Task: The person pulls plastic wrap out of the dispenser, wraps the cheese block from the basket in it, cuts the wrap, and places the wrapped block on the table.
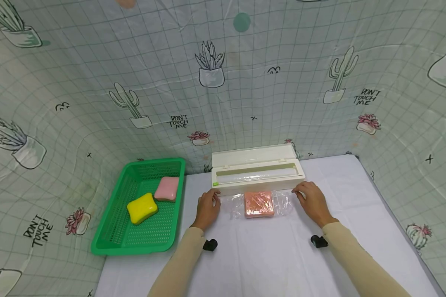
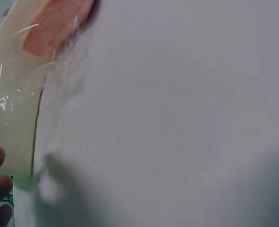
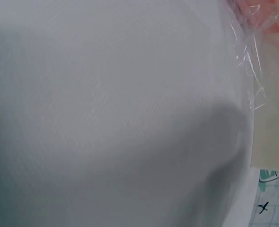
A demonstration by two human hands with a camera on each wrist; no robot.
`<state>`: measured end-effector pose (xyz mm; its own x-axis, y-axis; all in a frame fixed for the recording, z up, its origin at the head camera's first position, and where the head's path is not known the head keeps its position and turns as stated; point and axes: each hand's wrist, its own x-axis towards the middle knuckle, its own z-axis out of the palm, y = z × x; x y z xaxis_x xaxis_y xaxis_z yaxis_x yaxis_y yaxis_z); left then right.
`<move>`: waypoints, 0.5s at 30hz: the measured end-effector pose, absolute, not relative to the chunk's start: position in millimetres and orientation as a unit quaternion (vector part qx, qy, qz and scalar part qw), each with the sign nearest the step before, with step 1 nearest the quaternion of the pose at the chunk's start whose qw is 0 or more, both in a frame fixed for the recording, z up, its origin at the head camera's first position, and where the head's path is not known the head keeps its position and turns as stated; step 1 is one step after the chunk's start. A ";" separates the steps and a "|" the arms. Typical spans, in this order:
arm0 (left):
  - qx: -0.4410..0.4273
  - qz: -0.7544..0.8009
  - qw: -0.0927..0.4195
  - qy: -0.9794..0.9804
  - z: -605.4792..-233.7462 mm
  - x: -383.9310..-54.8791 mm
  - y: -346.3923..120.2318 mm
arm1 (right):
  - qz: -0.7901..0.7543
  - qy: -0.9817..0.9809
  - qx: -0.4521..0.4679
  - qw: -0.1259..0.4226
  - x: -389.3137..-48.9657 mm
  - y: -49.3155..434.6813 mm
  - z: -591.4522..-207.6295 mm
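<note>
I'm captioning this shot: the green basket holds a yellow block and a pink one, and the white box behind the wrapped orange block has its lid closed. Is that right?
Not quite: in the head view, the lid of the white box behind the wrapped orange block is open. The rest is right.

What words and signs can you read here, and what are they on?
"DON'T TOUCH ME": printed three times on the patterned cloth wall.
"x": small cross marks, several of them, on that same cloth.
No words that I can read on the white box, the green basket, the yellow block, the pink block or the wrapped orange block.
</note>
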<state>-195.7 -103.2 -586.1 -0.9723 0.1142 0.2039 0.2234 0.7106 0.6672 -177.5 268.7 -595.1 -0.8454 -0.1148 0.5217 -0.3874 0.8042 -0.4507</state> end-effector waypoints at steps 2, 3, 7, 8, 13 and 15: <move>-0.069 -0.371 0.069 -0.924 -585.0 -195.6 -99.2 | 0.278 -0.917 0.147 0.244 -177.4 269.6 -595.6; -0.059 -0.370 0.070 -0.925 -584.5 -195.4 -96.5 | 0.276 -0.916 0.152 0.248 -177.4 269.7 -595.8; -0.047 -0.327 0.109 -0.938 -583.6 -194.6 -84.8 | 0.269 -0.910 0.174 0.263 -178.0 268.8 -597.0; -0.053 -0.309 0.125 -0.941 -583.1 -194.2 -82.3 | 0.268 -0.909 0.178 0.266 -178.2 268.3 -597.2; -0.103 -0.214 0.191 -0.952 -580.7 -194.2 -72.8 | 0.270 -0.904 0.190 0.271 -178.9 266.7 -597.9; -0.124 -0.175 0.202 -0.955 -581.9 -195.5 -70.7 | 0.272 -0.903 0.195 0.269 -178.8 266.2 -598.3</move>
